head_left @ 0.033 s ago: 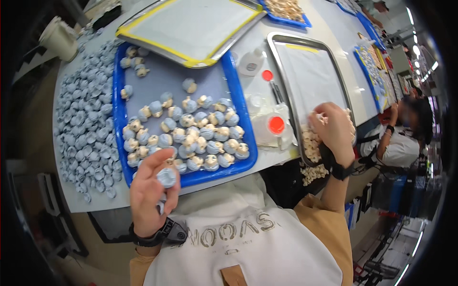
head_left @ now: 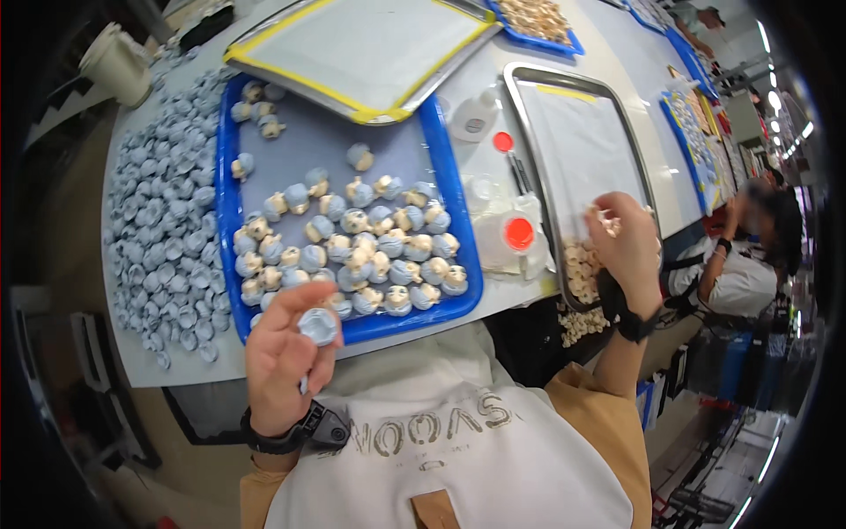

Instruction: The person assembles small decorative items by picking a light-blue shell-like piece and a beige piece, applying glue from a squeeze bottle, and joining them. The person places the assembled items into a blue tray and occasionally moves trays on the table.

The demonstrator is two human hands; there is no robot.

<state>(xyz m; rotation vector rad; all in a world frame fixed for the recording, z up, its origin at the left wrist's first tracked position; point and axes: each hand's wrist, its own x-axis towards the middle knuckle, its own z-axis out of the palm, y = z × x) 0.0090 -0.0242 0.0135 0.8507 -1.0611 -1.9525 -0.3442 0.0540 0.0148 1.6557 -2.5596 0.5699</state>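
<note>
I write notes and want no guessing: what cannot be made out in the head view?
Head view:
What exactly the right hand touches: its fingers cover it.
Most of a second piece in the left hand: hidden by fingers.
Part of the near blue tray: covered by the yellow-taped tray.
The far blue tray: cut by the top edge.

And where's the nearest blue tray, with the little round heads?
In the head view, the blue tray lies left of centre, between the heap of blue cups and the white bottle, its near edge by the left hand.
</note>
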